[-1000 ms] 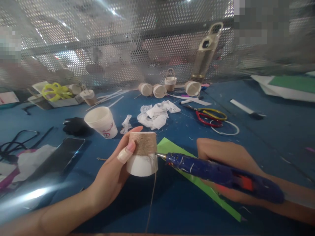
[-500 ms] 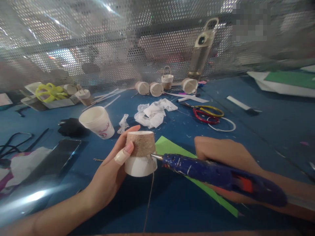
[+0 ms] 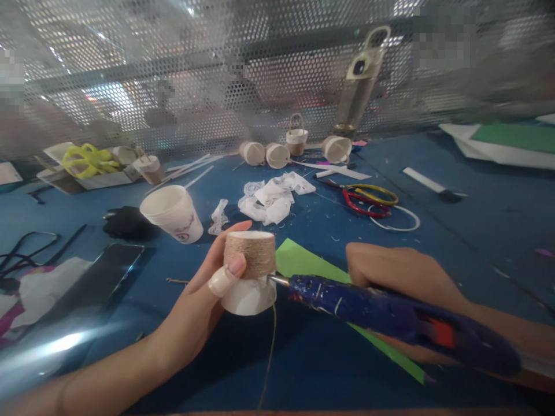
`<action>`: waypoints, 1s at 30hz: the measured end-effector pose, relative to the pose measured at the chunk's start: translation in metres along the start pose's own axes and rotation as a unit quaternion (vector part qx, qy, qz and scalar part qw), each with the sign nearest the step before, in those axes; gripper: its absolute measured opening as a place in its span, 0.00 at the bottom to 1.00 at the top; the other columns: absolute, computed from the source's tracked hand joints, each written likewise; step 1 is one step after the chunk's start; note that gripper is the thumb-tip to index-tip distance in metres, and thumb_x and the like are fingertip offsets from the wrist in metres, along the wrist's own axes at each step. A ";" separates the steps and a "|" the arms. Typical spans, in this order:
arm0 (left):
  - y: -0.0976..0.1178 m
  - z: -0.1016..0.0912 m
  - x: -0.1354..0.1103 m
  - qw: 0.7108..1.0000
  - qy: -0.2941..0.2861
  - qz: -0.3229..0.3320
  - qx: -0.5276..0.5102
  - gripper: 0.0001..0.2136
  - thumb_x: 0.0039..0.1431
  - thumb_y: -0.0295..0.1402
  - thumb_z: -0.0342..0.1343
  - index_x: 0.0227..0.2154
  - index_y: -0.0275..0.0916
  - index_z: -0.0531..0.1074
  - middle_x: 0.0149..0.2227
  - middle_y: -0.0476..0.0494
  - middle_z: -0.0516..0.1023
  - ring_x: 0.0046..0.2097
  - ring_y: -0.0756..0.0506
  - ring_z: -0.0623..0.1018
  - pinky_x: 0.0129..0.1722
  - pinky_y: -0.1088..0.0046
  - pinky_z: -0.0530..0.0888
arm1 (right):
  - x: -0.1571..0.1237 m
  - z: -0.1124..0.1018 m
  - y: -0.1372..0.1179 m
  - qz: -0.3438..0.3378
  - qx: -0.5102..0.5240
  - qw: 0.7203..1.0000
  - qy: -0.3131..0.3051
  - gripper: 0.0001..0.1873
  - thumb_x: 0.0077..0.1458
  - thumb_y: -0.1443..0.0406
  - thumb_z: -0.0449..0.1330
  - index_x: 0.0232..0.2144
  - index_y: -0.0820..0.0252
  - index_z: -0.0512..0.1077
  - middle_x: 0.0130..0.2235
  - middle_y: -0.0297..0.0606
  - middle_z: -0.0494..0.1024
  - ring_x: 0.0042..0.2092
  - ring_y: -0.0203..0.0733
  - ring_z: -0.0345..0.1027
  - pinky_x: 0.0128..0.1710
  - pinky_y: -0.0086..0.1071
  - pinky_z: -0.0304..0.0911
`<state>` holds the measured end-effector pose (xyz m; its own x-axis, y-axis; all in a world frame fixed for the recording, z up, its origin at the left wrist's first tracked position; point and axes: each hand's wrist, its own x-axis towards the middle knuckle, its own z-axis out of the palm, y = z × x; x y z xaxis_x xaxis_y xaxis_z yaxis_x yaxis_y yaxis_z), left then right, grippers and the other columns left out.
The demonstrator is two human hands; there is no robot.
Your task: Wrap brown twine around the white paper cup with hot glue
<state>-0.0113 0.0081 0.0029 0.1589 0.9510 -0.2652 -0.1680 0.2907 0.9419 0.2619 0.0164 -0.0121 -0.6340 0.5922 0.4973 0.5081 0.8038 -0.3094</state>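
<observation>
My left hand (image 3: pixel 197 315) is closed around a small paper cup (image 3: pixel 249 299), held upside down, with bandage-like tape on the thumb. Brown twine (image 3: pixel 255 254) wraps the cup's upper part, and a loose strand (image 3: pixel 271 352) hangs toward the table's near edge. Gripped in my right hand (image 3: pixel 403 277) is a blue hot glue gun (image 3: pixel 368 312). Its metal nozzle touches or nearly touches the cup just under the lowest twine turn, at the right side. A bright green paper strip (image 3: pixel 312 263) lies beneath the glue gun.
Stacked paper cups (image 3: pixel 173 214) stand left, near a black phone (image 3: pixel 108 277). White lace (image 3: pixel 275 199) lies mid-table, with red-and-yellow-handled scissors (image 3: pixel 368 199) to its right. Several twine-wrapped cups (image 3: pixel 277 155) and a water bottle (image 3: pixel 358 86) line the perforated metal screen (image 3: pixel 195 75).
The view has shifted slightly. My left thumb has slid right over the twine. The glue gun stays against the cup's right side, and the hanging strand has swung a little right.
</observation>
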 end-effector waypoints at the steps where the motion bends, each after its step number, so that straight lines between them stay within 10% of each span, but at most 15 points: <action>1: 0.001 0.001 0.000 1.000 -0.001 -0.004 0.003 0.32 0.58 0.52 0.65 0.65 0.54 0.68 0.58 0.42 0.79 0.57 0.30 0.77 0.51 0.57 0.74 | 0.000 0.001 0.000 0.001 0.006 1.000 0.007 0.12 0.57 0.66 0.55 0.31 0.51 0.51 0.28 0.25 0.56 0.24 0.35 0.48 0.24 0.32 0.41; 30: -0.011 -0.009 0.010 0.996 -0.019 0.008 -0.090 0.24 0.64 0.46 0.62 0.60 0.44 0.76 0.54 0.42 0.84 0.62 0.32 0.75 0.62 0.55 0.72 | 0.002 -0.006 -0.002 -0.004 -0.016 1.000 -0.003 0.13 0.57 0.70 0.56 0.30 0.51 0.54 0.28 0.26 0.58 0.25 0.35 0.51 0.24 0.31 0.46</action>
<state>-0.0169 0.0149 -0.0122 0.1903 0.9520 -0.2399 -0.3412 0.2933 0.8931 0.2635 0.0161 -0.0053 -0.6413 0.5856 0.4957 0.5215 0.8066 -0.2783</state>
